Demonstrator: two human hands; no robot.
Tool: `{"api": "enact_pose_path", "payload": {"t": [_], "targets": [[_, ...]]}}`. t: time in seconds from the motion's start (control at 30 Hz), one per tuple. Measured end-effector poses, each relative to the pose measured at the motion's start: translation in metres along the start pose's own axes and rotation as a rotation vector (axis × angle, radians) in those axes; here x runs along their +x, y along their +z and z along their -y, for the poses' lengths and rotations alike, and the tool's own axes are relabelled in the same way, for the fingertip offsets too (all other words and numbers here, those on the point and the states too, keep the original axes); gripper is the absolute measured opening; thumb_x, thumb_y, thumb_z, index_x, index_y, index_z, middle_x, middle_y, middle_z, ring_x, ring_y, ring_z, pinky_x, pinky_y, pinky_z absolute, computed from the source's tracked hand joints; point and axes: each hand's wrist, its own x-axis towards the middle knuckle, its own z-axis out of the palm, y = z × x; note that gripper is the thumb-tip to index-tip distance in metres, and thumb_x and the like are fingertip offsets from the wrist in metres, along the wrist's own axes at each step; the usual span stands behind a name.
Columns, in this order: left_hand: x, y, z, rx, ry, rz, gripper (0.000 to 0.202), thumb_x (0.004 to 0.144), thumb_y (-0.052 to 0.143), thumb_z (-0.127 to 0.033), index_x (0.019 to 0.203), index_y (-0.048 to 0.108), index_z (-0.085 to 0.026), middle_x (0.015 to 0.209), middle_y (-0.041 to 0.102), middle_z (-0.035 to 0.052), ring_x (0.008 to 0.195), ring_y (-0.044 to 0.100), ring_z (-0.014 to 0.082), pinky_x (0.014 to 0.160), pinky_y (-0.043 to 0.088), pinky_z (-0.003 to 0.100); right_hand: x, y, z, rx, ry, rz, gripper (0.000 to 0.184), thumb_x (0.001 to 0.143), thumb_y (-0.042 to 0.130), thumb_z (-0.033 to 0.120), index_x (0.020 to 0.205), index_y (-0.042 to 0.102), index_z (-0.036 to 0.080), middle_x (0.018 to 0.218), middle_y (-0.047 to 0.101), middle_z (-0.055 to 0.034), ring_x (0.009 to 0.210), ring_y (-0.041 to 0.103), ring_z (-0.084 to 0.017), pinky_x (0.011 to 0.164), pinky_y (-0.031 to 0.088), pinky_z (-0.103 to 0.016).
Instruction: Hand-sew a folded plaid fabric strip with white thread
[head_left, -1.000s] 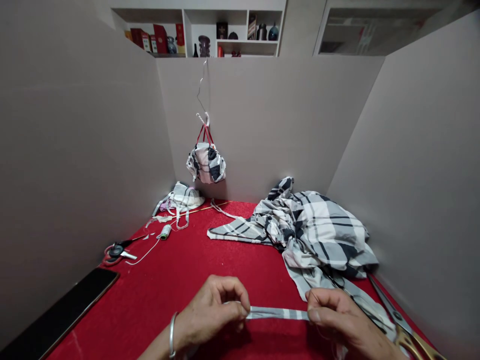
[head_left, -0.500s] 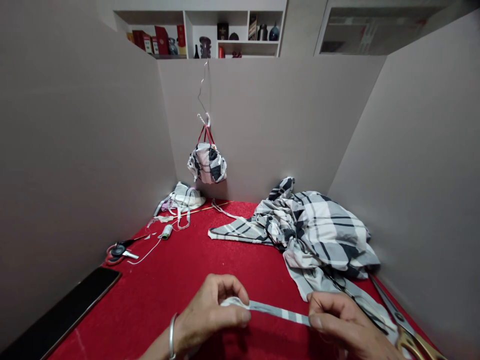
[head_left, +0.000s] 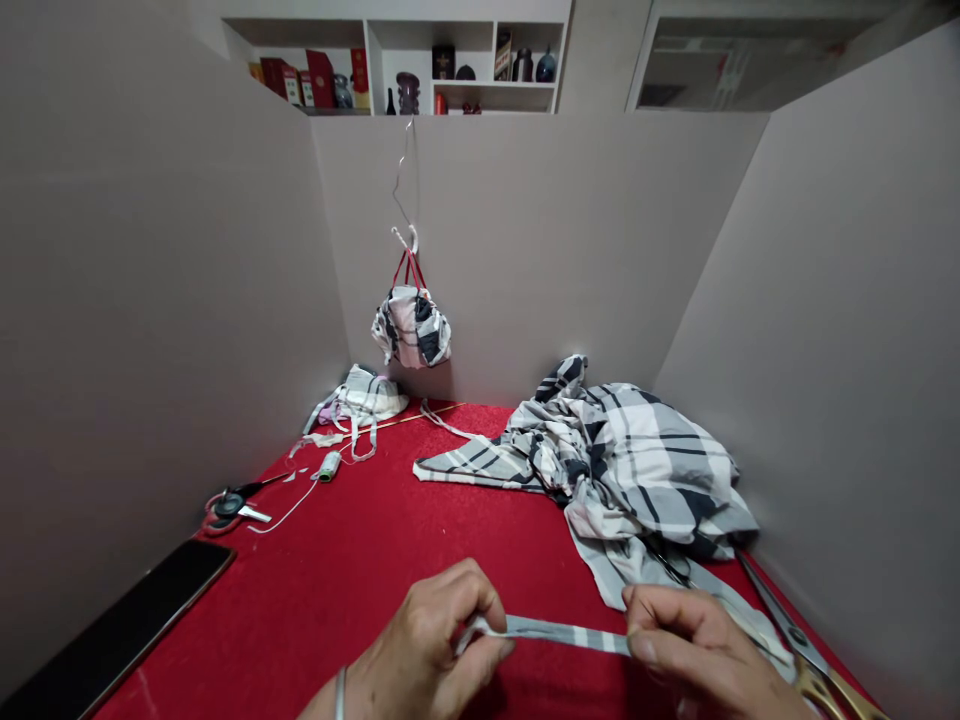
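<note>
A narrow grey and white fabric strip (head_left: 564, 633) is stretched nearly level above the red cloth, low in the view. Its left part is pinched between the thumb and fingers of my left hand (head_left: 442, 640), where some of the fabric bunches up inside the grip. My right hand (head_left: 694, 640) pinches the strip's right end between thumb and forefinger. What hangs below the right hand is mostly hidden. Just beyond my right hand lies a loose grey piece of the plaid fabric pile (head_left: 660, 460).
Gold-handled shears (head_left: 795, 640) lie along the right wall, with dark-handled scissors (head_left: 671, 565) on the fabric. At left are a black phone (head_left: 135, 630), red-handled scissors (head_left: 229, 508) and a thread spool (head_left: 329, 466). A plaid fabric bundle (head_left: 411, 328) hangs at the back wall.
My left hand has turned slightly, its fingers curling closer around the strip. Both hands have shifted a little to the right, the strip still stretched between them.
</note>
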Motion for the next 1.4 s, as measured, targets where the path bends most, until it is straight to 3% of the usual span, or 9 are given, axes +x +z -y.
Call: {"api": "enact_pose_path", "payload": {"t": [0.2, 0.43, 0.57, 0.7, 0.8, 0.87, 1.03, 1.23, 1.4], "targets": [[0.004, -0.007, -0.005, -0.09, -0.05, 0.034, 0.01, 0.08, 0.052, -0.018, 0.07, 0.051, -0.015, 0.065, 0.051, 0.0012, 0.058, 0.044, 0.0099, 0.055, 0.033, 0.02, 0.0, 0.002, 0.003, 0.002, -0.008, -0.014, 0.027, 0.075, 0.055, 0.034, 0.057, 0.042, 0.018, 0.057, 0.032, 0.0045, 0.055, 0.027, -0.012, 0.052, 0.024, -0.024], [-0.001, -0.001, 0.008, -0.442, -0.49, 0.03, 0.021, 0.08, 0.055, -0.034, 0.072, 0.05, -0.015, 0.059, 0.055, -0.0003, 0.052, 0.045, 0.0095, 0.047, 0.033, 0.019, -0.001, 0.012, 0.011, -0.02, -0.021, -0.089, 0.03, 0.069, 0.059, 0.039, 0.053, 0.045, 0.017, 0.054, 0.037, 0.0035, 0.053, 0.033, -0.011, 0.05, 0.027, -0.023], [-0.003, -0.005, 0.006, -0.393, -0.377, 0.05, 0.021, 0.08, 0.056, -0.032, 0.069, 0.05, -0.015, 0.064, 0.056, 0.0007, 0.057, 0.047, 0.0098, 0.052, 0.035, 0.02, -0.003, 0.014, 0.011, 0.097, -0.006, -0.054, 0.028, 0.068, 0.058, 0.036, 0.054, 0.043, 0.017, 0.051, 0.034, 0.0047, 0.049, 0.03, -0.01, 0.047, 0.025, -0.022], [-0.003, -0.006, 0.005, -0.208, -0.325, 0.019, 0.017, 0.081, 0.052, -0.025, 0.068, 0.047, -0.016, 0.064, 0.052, -0.0013, 0.058, 0.044, 0.0095, 0.054, 0.032, 0.02, -0.005, 0.018, 0.014, 0.015, -0.024, 0.044, 0.024, 0.072, 0.052, 0.035, 0.057, 0.042, 0.018, 0.052, 0.037, 0.0036, 0.05, 0.036, -0.011, 0.048, 0.028, -0.023], [-0.002, -0.003, 0.006, -0.134, -0.33, 0.062, 0.006, 0.083, 0.05, -0.023, 0.086, 0.049, -0.017, 0.064, 0.05, -0.0036, 0.057, 0.042, 0.0095, 0.055, 0.032, 0.02, -0.006, 0.025, 0.017, -0.187, -0.128, -0.009, 0.023, 0.072, 0.049, 0.032, 0.054, 0.042, 0.018, 0.054, 0.04, 0.0024, 0.052, 0.038, -0.012, 0.051, 0.029, -0.024], [-0.001, -0.001, 0.006, -0.035, -0.284, 0.107, 0.013, 0.085, 0.046, -0.021, 0.097, 0.05, -0.019, 0.07, 0.05, -0.0025, 0.062, 0.044, 0.0105, 0.06, 0.033, 0.021, -0.007, 0.029, 0.019, -0.319, -0.195, -0.039, 0.023, 0.071, 0.048, 0.029, 0.052, 0.041, 0.018, 0.053, 0.04, 0.0021, 0.053, 0.039, -0.012, 0.053, 0.029, -0.024], [0.002, 0.001, 0.002, 0.18, -0.13, 0.227, 0.02, 0.09, 0.035, -0.017, 0.082, 0.054, -0.018, 0.076, 0.049, 0.0008, 0.068, 0.045, 0.012, 0.062, 0.033, 0.021, -0.008, 0.032, 0.023, -0.375, -0.212, -0.061, 0.024, 0.072, 0.047, 0.029, 0.052, 0.039, 0.019, 0.053, 0.039, 0.0027, 0.052, 0.038, -0.012, 0.052, 0.028, -0.024], [0.011, -0.008, -0.008, 0.484, -0.035, 0.219, 0.014, 0.082, 0.046, -0.011, 0.08, 0.056, -0.021, 0.093, 0.052, 0.0021, 0.081, 0.046, 0.0156, 0.074, 0.034, 0.027, -0.007, 0.034, 0.022, -0.28, -0.175, -0.056, 0.021, 0.07, 0.047, 0.03, 0.053, 0.042, 0.019, 0.054, 0.041, 0.0029, 0.053, 0.038, -0.012, 0.052, 0.029, -0.024], [0.026, -0.013, -0.008, 0.452, -0.001, 0.502, 0.011, 0.075, 0.055, -0.01, 0.071, 0.06, -0.019, 0.071, 0.054, -0.0011, 0.053, 0.042, 0.0095, 0.05, 0.029, 0.02, -0.006, 0.038, 0.021, -0.314, -0.208, -0.037, 0.021, 0.071, 0.048, 0.028, 0.053, 0.042, 0.018, 0.055, 0.042, 0.0026, 0.055, 0.039, -0.012, 0.054, 0.03, -0.023]]}}
